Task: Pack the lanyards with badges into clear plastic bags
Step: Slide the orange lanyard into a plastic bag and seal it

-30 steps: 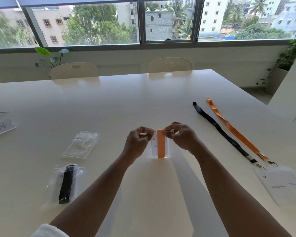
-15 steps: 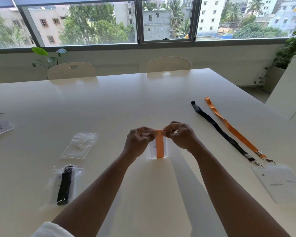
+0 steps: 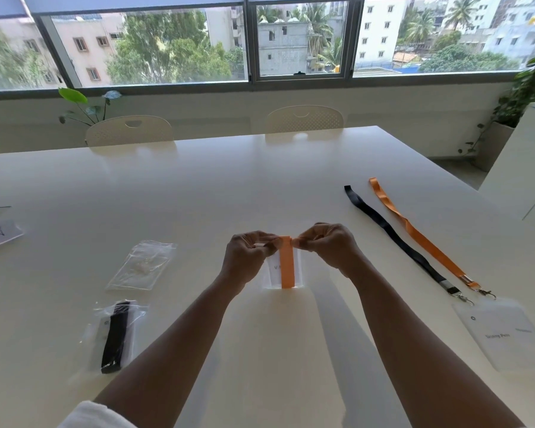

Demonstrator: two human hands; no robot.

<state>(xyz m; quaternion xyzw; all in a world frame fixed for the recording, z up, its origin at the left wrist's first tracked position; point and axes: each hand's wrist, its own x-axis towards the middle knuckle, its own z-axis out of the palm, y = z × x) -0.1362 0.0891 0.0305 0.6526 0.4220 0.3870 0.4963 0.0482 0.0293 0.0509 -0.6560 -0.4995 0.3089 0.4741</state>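
In the head view, the left hand [image 3: 250, 257] and right hand [image 3: 330, 247] each pinch a top corner of the clear bag [image 3: 272, 270], held upright above the counter [image 3: 229, 186] at centre. Inside, the folded orange lanyard [image 3: 287, 264] runs top to bottom, its long axis vertical. Sealing well likely means pressing evenly along the mouth while keeping the strap below the closure.

The smooth, glossy white worktop [image 3: 260, 180] carried a flat woven orange fabric lanyard [image 3: 420, 236], its metal clip [image 3: 485, 292], and a crinkled clear plastic bag [image 3: 142, 265].
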